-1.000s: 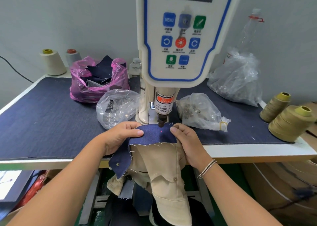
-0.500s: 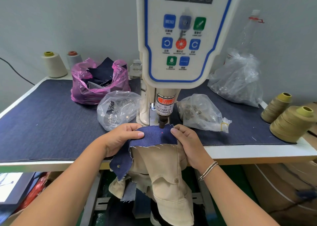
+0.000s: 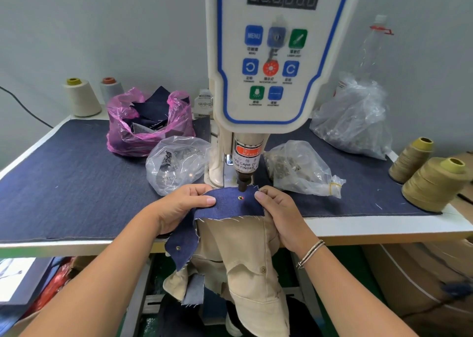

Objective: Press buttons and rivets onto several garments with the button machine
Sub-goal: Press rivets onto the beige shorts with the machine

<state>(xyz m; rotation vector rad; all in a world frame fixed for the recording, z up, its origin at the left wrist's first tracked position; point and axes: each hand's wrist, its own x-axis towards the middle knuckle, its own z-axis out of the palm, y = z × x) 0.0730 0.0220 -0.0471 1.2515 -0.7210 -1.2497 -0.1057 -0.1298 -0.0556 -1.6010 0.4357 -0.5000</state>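
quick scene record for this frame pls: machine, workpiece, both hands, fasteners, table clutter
machine: button machine, punch head just above the cloth
workpiece: blue denim piece, lying over a beige garment
left hand: left hand pinches the denim's left edge
right hand: right hand pinches its right edge
fasteners: one rivet below the punch; another on the hanging flap
table clutter: pink bag of denim scraps, three clear bags of hardware, four thread cones
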